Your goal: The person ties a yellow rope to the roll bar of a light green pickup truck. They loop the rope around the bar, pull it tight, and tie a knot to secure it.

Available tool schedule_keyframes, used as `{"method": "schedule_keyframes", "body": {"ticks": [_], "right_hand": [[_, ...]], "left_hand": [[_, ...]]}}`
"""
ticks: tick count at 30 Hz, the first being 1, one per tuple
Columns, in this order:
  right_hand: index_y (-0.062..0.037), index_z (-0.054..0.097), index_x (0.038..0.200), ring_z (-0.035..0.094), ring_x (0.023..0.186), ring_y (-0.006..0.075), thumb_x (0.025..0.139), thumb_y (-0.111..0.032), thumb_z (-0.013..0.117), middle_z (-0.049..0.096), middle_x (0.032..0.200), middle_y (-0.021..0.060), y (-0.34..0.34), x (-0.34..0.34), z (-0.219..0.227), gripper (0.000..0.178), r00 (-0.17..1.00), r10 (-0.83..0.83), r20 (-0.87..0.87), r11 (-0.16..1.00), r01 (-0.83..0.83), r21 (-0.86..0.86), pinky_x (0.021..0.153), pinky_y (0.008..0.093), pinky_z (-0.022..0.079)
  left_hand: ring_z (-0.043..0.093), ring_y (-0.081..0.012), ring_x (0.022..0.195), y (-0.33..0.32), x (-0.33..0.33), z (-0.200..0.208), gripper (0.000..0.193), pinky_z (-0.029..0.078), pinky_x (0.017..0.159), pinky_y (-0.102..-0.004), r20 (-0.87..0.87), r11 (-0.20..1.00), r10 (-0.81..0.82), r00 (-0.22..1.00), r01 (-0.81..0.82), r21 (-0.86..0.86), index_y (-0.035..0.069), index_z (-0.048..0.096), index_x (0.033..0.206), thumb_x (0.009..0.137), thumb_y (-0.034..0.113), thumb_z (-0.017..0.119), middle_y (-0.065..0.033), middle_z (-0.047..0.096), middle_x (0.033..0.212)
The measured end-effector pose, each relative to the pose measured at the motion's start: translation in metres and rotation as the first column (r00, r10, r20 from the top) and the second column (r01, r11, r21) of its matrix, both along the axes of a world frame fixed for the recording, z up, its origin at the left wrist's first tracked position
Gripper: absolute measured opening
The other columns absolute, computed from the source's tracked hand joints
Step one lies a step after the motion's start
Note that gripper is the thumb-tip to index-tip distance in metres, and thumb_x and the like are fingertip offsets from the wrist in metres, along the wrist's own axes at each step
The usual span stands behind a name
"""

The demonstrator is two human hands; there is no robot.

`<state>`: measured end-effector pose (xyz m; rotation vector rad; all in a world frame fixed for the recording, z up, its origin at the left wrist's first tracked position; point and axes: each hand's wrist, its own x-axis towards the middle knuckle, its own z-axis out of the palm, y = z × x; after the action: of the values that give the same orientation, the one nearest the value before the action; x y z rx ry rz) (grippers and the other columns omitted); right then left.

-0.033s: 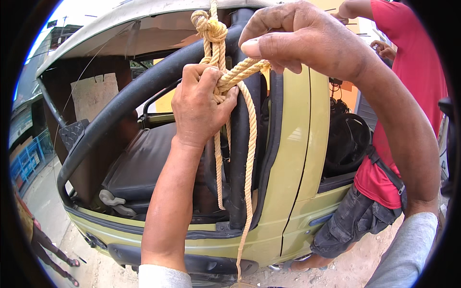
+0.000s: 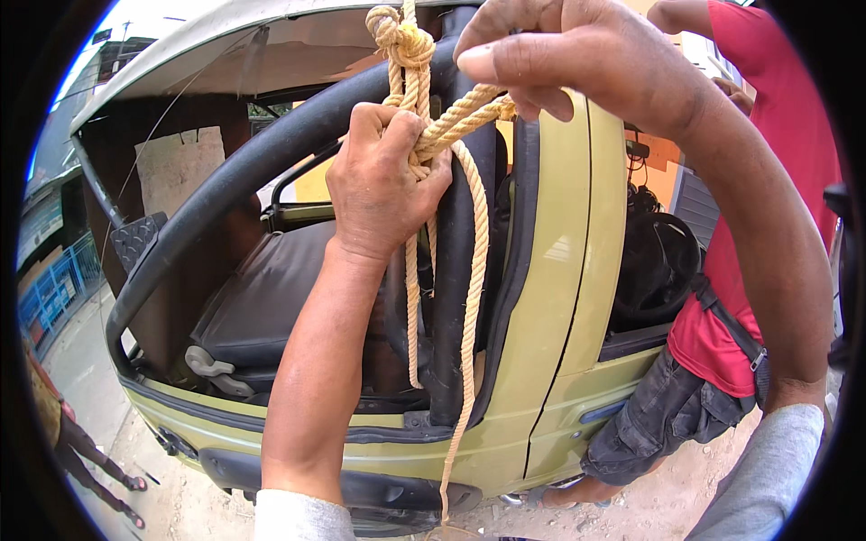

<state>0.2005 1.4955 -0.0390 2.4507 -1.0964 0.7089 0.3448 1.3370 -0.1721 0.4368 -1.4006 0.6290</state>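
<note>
A yellowish twisted rope (image 2: 473, 261) hangs down the side of a black padded post (image 2: 448, 361) on an olive-green open vehicle (image 2: 552, 270). Near the top, the rope bunches into a thick knot (image 2: 408, 43). My left hand (image 2: 383, 185) is closed around the rope strands just below that knot. From this grip a doubled loop stretches up to the right, reaching the curled fingers of my right hand (image 2: 586, 68). The fingers partly hide the loop's end. Below my left hand, one long tail drops to the lower edge and a shorter end dangles beside it.
Behind the curved black bar (image 2: 221, 176) is a dark padded seat (image 2: 271, 298). A pale canopy (image 2: 189, 63) covers the vehicle. A person in a red shirt (image 2: 776, 153) stands close on the right by the steering wheel (image 2: 663, 261). Another person's legs (image 2: 86, 455) show far left.
My right hand and the rope loop sit slightly higher. The vehicle and knot have shifted a little in view; both hands keep much the same pose.
</note>
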Motion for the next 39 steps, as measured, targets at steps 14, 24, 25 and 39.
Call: {"method": "schedule_keyframes", "body": {"ticks": [14, 24, 25, 39], "right_hand": [[0.0041, 0.063, 0.112, 0.065, 0.095, 0.0251, 0.085, 0.001, 0.067, 0.066, 0.100, 0.0128, -0.030, 0.018, -0.177, 0.027, 0.716, 0.469, 0.517, 0.880, -0.326, -0.345, 0.091, 0.0367, 0.050], [0.0053, 0.060, 0.111, 0.058, 0.107, 0.0356, 0.078, 0.003, 0.071, 0.057, 0.114, 0.0206, -0.080, 0.051, -0.215, 0.035, 0.793, 0.306, 0.526, 0.797, 0.089, -0.597, 0.095, 0.0418, 0.048], [0.0058, 0.060, 0.112, 0.058, 0.107, 0.0358, 0.078, 0.003, 0.071, 0.057, 0.115, 0.0213, -0.081, 0.054, -0.215, 0.036, 0.802, 0.269, 0.533, 0.794, 0.128, -0.594, 0.095, 0.0416, 0.048], [0.0177, 0.059, 0.112, 0.060, 0.110, 0.0440, 0.084, -0.003, 0.063, 0.060, 0.115, 0.0332, -0.085, 0.078, -0.247, 0.036, 0.797, 0.146, 0.586, 0.855, 0.196, -0.480, 0.097, 0.0414, 0.050]], "left_hand": [[0.064, -0.0191, 0.107, 0.029, 0.027, -0.033, 0.065, 0.051, 0.093, -0.0317, -0.444, 0.478, -0.617, 0.649, 0.758, 0.443, -0.006, 0.051, 0.134, 0.094, 0.042, 0.067, -0.0149, 0.062, 0.124], [0.066, -0.0184, 0.098, 0.021, 0.029, -0.022, 0.072, 0.052, 0.090, -0.0312, -0.521, 0.097, -0.684, 0.511, 0.772, 0.629, -0.008, 0.053, 0.130, 0.088, 0.047, 0.073, -0.0148, 0.066, 0.110], [0.066, -0.0188, 0.098, 0.021, 0.028, -0.022, 0.073, 0.052, 0.090, -0.0311, -0.498, 0.114, -0.691, 0.524, 0.759, 0.641, -0.008, 0.053, 0.131, 0.088, 0.048, 0.073, -0.0156, 0.066, 0.111], [0.071, -0.0231, 0.080, 0.005, 0.026, -0.023, 0.054, 0.056, 0.075, -0.0341, 0.018, 0.721, -0.339, 0.941, 0.248, 0.647, -0.007, 0.067, 0.105, 0.080, 0.039, 0.076, -0.0158, 0.073, 0.089]]}}
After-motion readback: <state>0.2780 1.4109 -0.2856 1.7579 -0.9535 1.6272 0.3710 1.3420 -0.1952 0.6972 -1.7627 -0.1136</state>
